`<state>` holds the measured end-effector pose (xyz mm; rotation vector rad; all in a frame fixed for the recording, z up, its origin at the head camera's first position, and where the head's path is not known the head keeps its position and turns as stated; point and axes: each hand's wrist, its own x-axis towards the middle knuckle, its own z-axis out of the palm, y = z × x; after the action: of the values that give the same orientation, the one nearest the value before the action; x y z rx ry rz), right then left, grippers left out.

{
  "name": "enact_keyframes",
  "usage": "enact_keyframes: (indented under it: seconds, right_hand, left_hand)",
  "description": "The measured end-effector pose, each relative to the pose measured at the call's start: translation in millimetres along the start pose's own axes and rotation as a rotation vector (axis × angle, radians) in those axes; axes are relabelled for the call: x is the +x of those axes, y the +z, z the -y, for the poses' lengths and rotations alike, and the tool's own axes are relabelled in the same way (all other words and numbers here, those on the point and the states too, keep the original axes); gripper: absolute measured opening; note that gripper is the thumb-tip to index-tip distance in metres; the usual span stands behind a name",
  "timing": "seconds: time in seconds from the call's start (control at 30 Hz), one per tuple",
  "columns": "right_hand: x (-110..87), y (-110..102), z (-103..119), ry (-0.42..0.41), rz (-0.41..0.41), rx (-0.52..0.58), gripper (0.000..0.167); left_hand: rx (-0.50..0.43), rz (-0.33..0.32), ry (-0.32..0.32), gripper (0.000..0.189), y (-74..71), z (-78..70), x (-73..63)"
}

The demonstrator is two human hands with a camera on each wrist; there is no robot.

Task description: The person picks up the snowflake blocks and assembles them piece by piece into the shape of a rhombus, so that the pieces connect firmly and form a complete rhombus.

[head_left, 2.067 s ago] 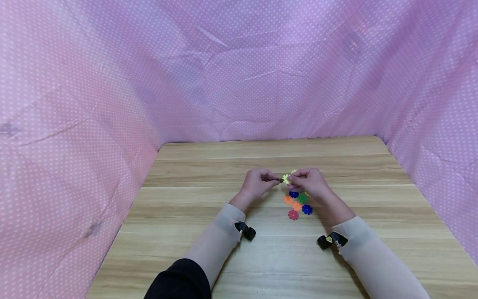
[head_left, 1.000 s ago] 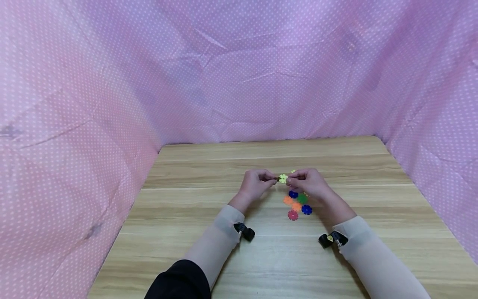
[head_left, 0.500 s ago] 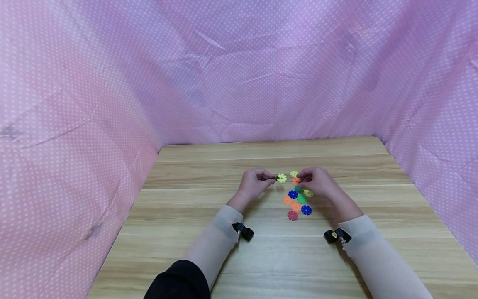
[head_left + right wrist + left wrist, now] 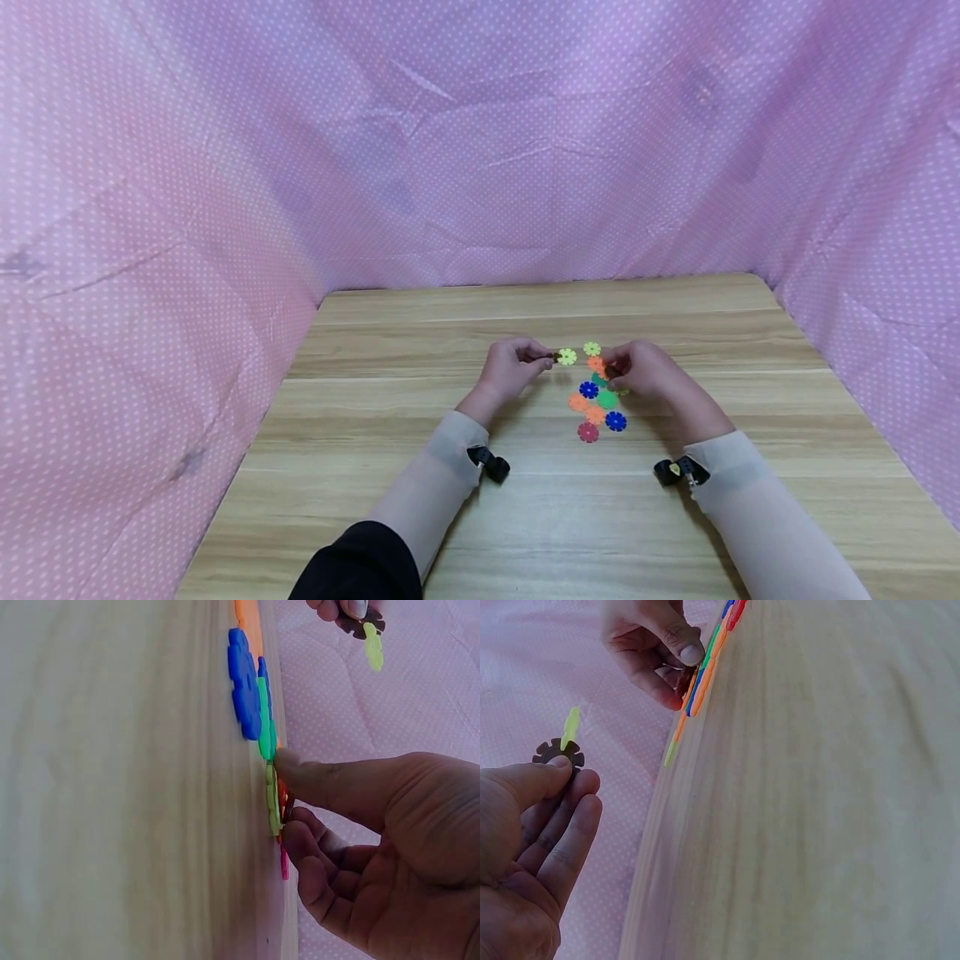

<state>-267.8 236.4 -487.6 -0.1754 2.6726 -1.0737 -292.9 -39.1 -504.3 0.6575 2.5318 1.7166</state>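
Slotted plastic flower discs, of the snowflake building kind, are about both hands. My left hand (image 4: 513, 371) pinches a brown flower disc (image 4: 546, 754) between thumb and fingers, above the table. A yellow-green flower disc (image 4: 567, 357) is slotted edge-on into the brown one, standing crosswise to it. My right hand (image 4: 647, 371) is low at the right side of the loose discs, its thumb and fingertips pinching another brown disc (image 4: 612, 370). Right beside those fingertips lie an orange disc (image 4: 596, 365) and a yellowish disc (image 4: 272, 799), the latter mostly hidden by the hand in the head view.
Several loose discs lie on the wooden table (image 4: 360, 433): a yellow one (image 4: 592, 348) at the back, blue (image 4: 616, 422), green (image 4: 607, 400) and orange (image 4: 577, 402) ones, and a red one (image 4: 588, 432) at the front. Pink dotted cloth (image 4: 480, 167) surrounds the table.
My right hand has let go of the yellow-green disc, moved right to the loose discs and taken hold of a brown disc. The left hand still holds the joined pair, slightly further left.
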Motion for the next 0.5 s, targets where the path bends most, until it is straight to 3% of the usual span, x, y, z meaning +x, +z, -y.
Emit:
enact_keyframes:
  seconds: [0.23,0.5]
  right_hand:
    - [-1.5,-1.4,-1.5,0.002,0.010,-0.041,0.027]
    - [-3.1,-2.8,-1.9,0.009,-0.038,-0.063,0.026]
  left_hand:
    - [0.005,0.000,0.002,0.008,-0.3,-0.1,-0.1]
    - [0.005,0.010,-0.013,0.007,-1.6,-0.3,0.7]
